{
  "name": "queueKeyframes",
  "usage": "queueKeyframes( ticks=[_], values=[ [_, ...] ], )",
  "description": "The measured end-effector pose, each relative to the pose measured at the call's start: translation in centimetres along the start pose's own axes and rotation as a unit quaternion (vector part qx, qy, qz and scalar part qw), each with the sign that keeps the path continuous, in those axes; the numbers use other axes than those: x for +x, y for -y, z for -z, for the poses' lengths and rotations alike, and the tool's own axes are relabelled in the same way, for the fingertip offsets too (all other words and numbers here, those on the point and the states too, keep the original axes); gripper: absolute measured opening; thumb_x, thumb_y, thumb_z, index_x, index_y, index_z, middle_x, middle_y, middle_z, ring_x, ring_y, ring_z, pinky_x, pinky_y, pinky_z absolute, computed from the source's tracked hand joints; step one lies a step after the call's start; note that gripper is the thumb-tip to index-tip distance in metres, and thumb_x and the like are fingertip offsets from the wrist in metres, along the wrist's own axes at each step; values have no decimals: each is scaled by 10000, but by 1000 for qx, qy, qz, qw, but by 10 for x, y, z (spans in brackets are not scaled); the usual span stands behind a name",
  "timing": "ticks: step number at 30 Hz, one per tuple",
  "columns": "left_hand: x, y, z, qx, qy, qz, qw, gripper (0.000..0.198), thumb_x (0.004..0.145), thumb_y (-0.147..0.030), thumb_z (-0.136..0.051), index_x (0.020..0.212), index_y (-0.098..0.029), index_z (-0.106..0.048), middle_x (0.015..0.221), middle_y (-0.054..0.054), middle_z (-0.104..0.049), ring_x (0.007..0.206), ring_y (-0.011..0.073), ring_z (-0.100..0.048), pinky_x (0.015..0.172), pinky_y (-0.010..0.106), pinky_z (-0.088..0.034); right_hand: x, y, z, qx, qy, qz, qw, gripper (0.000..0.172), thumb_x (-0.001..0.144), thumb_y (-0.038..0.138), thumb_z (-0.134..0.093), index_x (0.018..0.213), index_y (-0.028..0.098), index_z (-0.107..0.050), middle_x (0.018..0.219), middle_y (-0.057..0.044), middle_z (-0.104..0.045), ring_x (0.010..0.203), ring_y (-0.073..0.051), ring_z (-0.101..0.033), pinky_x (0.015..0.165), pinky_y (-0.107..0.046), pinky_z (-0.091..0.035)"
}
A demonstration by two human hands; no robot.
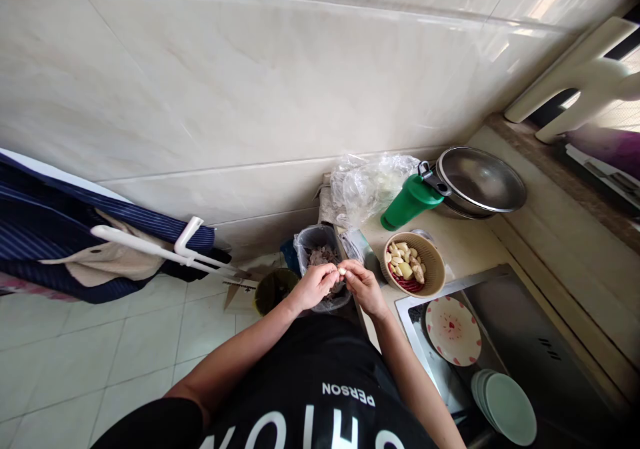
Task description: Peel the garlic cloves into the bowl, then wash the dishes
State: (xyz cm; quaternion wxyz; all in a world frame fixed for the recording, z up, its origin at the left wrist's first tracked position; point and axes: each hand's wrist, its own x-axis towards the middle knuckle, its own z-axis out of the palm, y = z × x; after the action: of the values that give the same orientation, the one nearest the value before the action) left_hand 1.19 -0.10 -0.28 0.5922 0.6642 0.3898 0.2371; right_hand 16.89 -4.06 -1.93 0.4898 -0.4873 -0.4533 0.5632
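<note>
Between the fingertips of both hands is a small pale garlic clove [342,271]. My left hand [320,285] pinches it from the left, and my right hand [363,289] pinches it from the right. Both hands are over a bin [311,237] lined with a grey plastic bag, which has pale scraps [324,255] in it. To the right of my hands, on the counter, stands a beige ribbed bowl [437,270]. Peeled garlic cloves [400,253], pieces that look like ginger [418,272] and red chillies [409,283] lie inside it.
Behind the bowl are a green shaker bottle [411,202], a clear plastic bag [367,181] and a pan with a glass lid [483,179]. A patterned plate [453,329] and stacked pale green bowls [510,405] are at the right. Clothes hang by a white rack [150,249] at left.
</note>
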Motion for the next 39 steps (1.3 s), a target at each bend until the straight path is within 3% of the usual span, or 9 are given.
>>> queueKeyframes(
  ticks=[7, 11, 14, 19, 23, 26, 31, 35, 39],
  values=[
    [-1, 5, -2, -84, 8, 41, 996, 317, 854, -402, -435, 650, -161, -459, 534, -43, -422, 433, 53, -353, 437, 183, -287, -1, 10, -2, -93, 16, 60, 994, 230, 860, 368, -507, 891, 201, -662, 898, -52, -558, 782, -151, -512, 624, -240, -429],
    [-1, 7, -4, -117, -15, 51, 992, 289, 826, -343, -451, 602, -162, -438, 498, -54, -386, 418, 48, -324, 421, 178, -262, -1, 11, -5, -118, 9, 98, 988, 217, 877, 326, -490, 909, 192, -657, 934, -58, -580, 901, -168, -535, 822, -297, -431],
    [0, 11, -4, -121, -37, 53, 991, 280, 809, -306, -448, 569, -163, -421, 490, -55, -381, 415, 47, -317, 423, 179, -263, 0, 10, -7, -118, 8, 103, 988, 210, 879, 314, -488, 912, 190, -654, 938, -57, -590, 919, -167, -544, 865, -307, -419],
    [2, 14, -3, -95, -44, 59, 993, 292, 804, -317, -450, 559, -160, -429, 490, -47, -388, 421, 51, -330, 418, 178, -256, 1, 3, -11, -115, -11, 85, 990, 184, 807, 335, -595, 903, 191, -657, 916, -51, -605, 878, -169, -549, 810, -285, -433],
    [5, 13, -6, -132, -34, 97, 986, 263, 792, -324, -447, 584, -163, -427, 490, -52, -372, 410, 46, -313, 390, 162, -215, 0, -5, -17, 42, -64, 2, 997, 211, 767, 366, -632, 884, 193, -663, 732, 1, -559, 584, -96, -449, 528, -207, -378],
    [6, 12, -8, -141, -27, 125, 982, 240, 775, -311, -446, 585, -165, -425, 473, -58, -363, 393, 42, -294, 374, 154, -170, 1, -5, -20, 218, -97, -54, 970, 267, 701, 354, -703, 916, 201, -661, 676, 31, -509, 492, -54, -305, 421, -177, -256],
    [7, 15, -9, -120, -34, 117, 985, 256, 783, -311, -437, 576, -163, -420, 469, -63, -372, 391, 39, -294, 388, 152, -204, 4, -3, -16, 370, -89, -86, 921, 264, 649, 311, -760, 860, 191, -657, 695, 26, -482, 528, -48, -322, 386, -147, -224],
    [8, 20, -8, -71, -57, 94, 991, 281, 817, -332, -428, 596, -159, -443, 475, -58, -388, 397, 45, -310, 407, 162, -233, 6, -6, -10, 401, -87, -96, 907, 276, 659, 310, -755, 877, 194, -634, 708, 22, -488, 528, -49, -365, 371, -142, -234],
    [7, 15, -5, -33, -92, 35, 995, 267, 847, -386, -440, 737, -154, -511, 529, -54, -404, 443, 64, -359, 441, 178, -274, 5, -3, -7, 337, -109, -82, 932, 253, 667, 322, -743, 853, 191, -632, 741, 17, -523, 544, -52, -396, 401, -153, -262]
  ],
)
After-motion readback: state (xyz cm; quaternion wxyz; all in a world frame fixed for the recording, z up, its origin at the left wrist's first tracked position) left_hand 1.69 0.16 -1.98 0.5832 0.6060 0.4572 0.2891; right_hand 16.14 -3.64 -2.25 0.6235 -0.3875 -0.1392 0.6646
